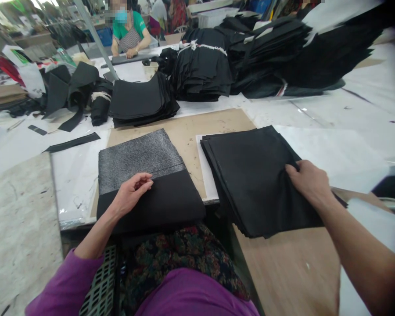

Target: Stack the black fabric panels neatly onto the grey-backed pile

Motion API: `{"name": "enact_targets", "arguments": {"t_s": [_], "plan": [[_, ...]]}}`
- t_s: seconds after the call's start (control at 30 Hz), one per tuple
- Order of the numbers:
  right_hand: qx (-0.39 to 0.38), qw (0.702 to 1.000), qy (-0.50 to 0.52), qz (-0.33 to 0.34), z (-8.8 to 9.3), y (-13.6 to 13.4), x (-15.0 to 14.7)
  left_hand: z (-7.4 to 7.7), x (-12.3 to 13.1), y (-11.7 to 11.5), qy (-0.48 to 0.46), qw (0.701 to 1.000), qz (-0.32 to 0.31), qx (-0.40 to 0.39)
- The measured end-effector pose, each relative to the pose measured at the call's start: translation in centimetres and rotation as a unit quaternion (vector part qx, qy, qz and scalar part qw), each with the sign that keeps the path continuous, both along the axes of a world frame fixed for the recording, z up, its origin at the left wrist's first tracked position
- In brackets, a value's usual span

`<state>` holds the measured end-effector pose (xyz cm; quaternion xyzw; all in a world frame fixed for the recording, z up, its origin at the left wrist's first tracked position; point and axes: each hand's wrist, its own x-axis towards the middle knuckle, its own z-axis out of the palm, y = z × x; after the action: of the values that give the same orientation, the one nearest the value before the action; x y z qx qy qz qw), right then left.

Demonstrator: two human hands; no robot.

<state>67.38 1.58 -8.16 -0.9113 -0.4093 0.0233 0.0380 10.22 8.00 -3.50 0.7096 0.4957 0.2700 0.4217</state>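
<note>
My left hand (131, 193) rests with loosely curled fingers on a black fabric piece (171, 202), just below where a grey speckled fabric stack (138, 160) begins. It holds nothing. My right hand (307, 182) pinches the top sheet of a stack of black fabric pieces (256, 175) at its right edge. That stack lies fanned across a white sheet and the table's front edge.
Piles of black fabric (141, 101) and larger heaps (266, 57) fill the back of the table. A person in a green top (130, 30) works at the far side. Black strips (72, 142) lie at left. A brown board (191, 131) sits under the work.
</note>
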Motion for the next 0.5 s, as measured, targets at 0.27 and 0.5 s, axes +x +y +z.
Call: {"name": "enact_targets", "arguments": {"t_s": [0.27, 0.5], "plan": [[0.163, 0.944, -0.169, 0.230, 5.4, -0.7, -7.6, 0.7, 3.1, 1.0, 0.137, 0.965, -0.070, 0.214], [0.181, 0.781, 0.256, 0.540, 6.2, 3.5, -21.9, -1.8, 7.9, 2.3, 0.198, 0.940, -0.059, 0.270]]}}
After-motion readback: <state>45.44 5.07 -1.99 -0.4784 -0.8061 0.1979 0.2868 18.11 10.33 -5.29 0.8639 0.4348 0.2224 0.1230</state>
